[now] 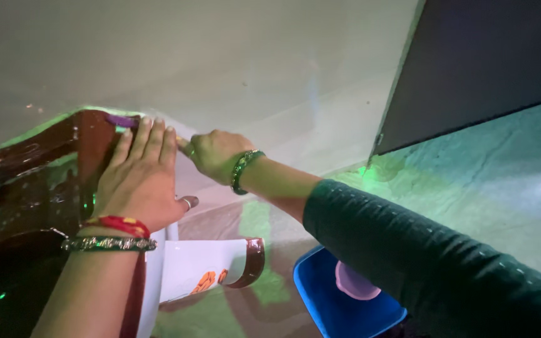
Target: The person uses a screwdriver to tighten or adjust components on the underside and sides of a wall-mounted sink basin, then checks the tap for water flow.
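I see the left hand flat, fingers together, pressing the brown sheet against the wall. Right hand closed, pinching its top-right edge. Sheet's long axis hangs downward, loose end curling near the blue tub.

The scene is dim overall, with uneven artificial light. A green cast falls across the pale wall near its lower edge, along the rim of the glossy brown sheet and on the floor at right. The brown sheet carries small specular highlights and green glints. A single bright white reflection spot appears on the floor near the right edge. The dark panel at upper right is underexposed and shows no surface detail. Both hands are moderately lit and reasonably sharp; the dark green sleeve in the near foreground is slightly soft. The lower left corner falls into near-black shadow.
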